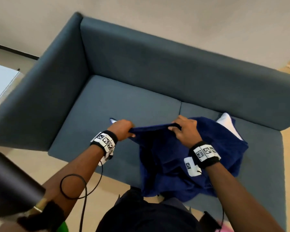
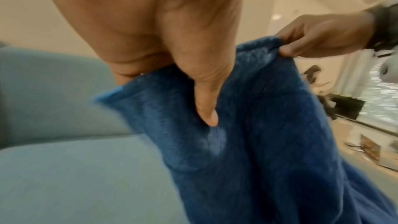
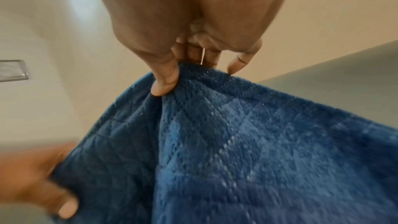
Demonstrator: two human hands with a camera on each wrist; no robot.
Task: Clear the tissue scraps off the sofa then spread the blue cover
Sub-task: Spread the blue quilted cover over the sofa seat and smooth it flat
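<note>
The blue cover (image 1: 171, 158) hangs bunched over the front of the right seat of the grey-blue sofa (image 1: 124, 101). My left hand (image 1: 122, 129) grips its top edge at the left, thumb pressed into the plush fabric (image 2: 269, 125). My right hand (image 1: 184, 129) pinches the same edge a short way to the right, thumb in front and fingers behind the quilted cloth (image 3: 247, 134). The edge is held taut between both hands, above the seat. A white pillow (image 1: 228, 124) shows behind the cover. No tissue scraps are visible on the seats.
The sofa's left armrest (image 1: 45, 91) and backrest (image 1: 174, 67) enclose the seats. A dark object (image 1: 12, 183) stands at the lower left on the beige floor. A sensor cable (image 1: 84, 190) loops off my left wrist.
</note>
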